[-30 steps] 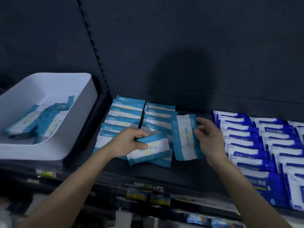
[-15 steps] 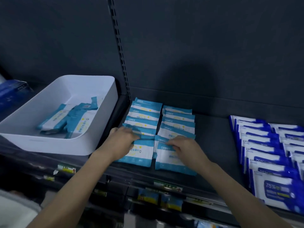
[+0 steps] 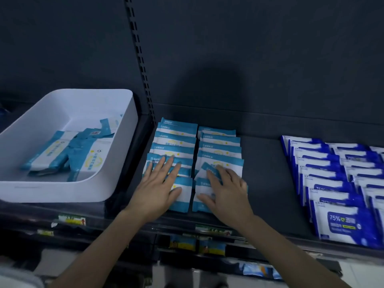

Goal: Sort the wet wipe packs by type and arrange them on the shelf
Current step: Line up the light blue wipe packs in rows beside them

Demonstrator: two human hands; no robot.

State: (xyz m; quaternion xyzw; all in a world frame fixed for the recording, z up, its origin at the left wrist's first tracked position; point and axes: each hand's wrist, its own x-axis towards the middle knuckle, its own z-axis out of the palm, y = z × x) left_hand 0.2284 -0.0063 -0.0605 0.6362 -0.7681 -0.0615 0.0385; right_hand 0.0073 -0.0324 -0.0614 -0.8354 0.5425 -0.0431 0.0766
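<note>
A: Where do the teal wet wipe packs (image 3: 218, 151) lie?

B: Most of them lie on the dark shelf (image 3: 264, 173), in two rows side by side. In each row, every pack overlaps the one behind it. The left row (image 3: 176, 135) begins near the slotted upright (image 3: 141, 59), and the right row (image 3: 225, 141) runs just beside the left one.

A: And the hands?

B: The left hand (image 3: 160, 188) rests flat on the front packs of the left row. Its fingers are straight and spread wide, and the thumb lies on the nearest pack. It grips nothing.

A: Is the right hand the same?

B: Almost. The right hand (image 3: 226, 190) lies on the front packs of the right row, with the fingers spread and a little bent and the thumb stretched to the side. One tilted pack (image 3: 209, 168) lies crooked under its fingertips. I cannot tell if the fingers only press this pack or pinch its edge.

A: Are there other packs?

B: Yes. A few loose teal packs (image 3: 62, 152) lie in a heap inside the white bin (image 3: 129, 113), which stands to the left of the upright. Well apart, on the right side of the shelf, the dark blue packs (image 3: 324, 163) stand in their own overlapping rows, and the nearest one shows "75%".

A: And below?

B: Price labels (image 3: 71, 220) sit on the front edge.
</note>
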